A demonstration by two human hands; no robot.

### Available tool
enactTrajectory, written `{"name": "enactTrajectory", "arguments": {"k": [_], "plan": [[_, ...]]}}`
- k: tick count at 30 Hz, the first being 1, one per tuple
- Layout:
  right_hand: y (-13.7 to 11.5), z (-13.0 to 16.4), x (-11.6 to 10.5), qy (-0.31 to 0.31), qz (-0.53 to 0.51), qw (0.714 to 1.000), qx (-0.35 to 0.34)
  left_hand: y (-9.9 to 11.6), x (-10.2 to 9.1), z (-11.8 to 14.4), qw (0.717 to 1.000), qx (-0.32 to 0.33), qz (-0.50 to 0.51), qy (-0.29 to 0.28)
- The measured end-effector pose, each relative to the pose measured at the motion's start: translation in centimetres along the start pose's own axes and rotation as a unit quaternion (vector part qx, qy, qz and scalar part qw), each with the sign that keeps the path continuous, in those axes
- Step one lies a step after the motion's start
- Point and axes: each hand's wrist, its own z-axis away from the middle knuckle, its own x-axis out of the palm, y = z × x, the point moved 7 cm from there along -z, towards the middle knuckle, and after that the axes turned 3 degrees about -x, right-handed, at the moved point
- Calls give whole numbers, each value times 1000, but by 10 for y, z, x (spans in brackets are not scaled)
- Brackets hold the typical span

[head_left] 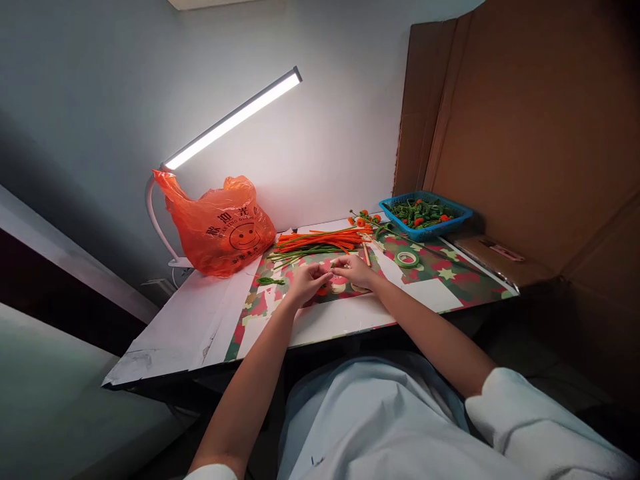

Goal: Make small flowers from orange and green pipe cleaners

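Note:
My left hand [307, 283] and my right hand [354, 271] meet over the table's front part, fingertips pinched together. What lies between the fingers is too small to make out, though a bit of green shows there. An orange piece [323, 291] appears just below my left fingers; I cannot tell whether it is held. Beyond the hands lies a bundle of orange stems [325, 239], which look like pipe cleaners, with green stems [300, 253] alongside. Left of my left hand is a small green looped bunch [271, 281]. A roll of green tape [407, 259] lies right of my right hand.
An orange plastic bag [225, 230] stands at the back left, beside a lit lamp [235, 120]. Orange flowers [364, 218] lie near a blue basket [425, 233] of green and orange pieces at the back right. Tall cardboard [530, 120] walls the right side.

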Motion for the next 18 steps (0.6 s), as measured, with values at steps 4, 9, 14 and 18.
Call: {"name": "enactTrajectory", "arguments": {"k": [4,9,14,18], "plan": [[-1,-1,-1,-5,-21,1000,-9,-2,3,0,999,-11,6,-49],[2,-1,-2,-16,-25,999,-23,-1,6,4,992,-25,25,-123],[1,-1,-1,-12,-22,1000,-18,2,-1,0,998,21,-40,-49],[-2,-1,0,-10,-13,1000,-12,1,-9,-2,994,49,-86,36]]}}
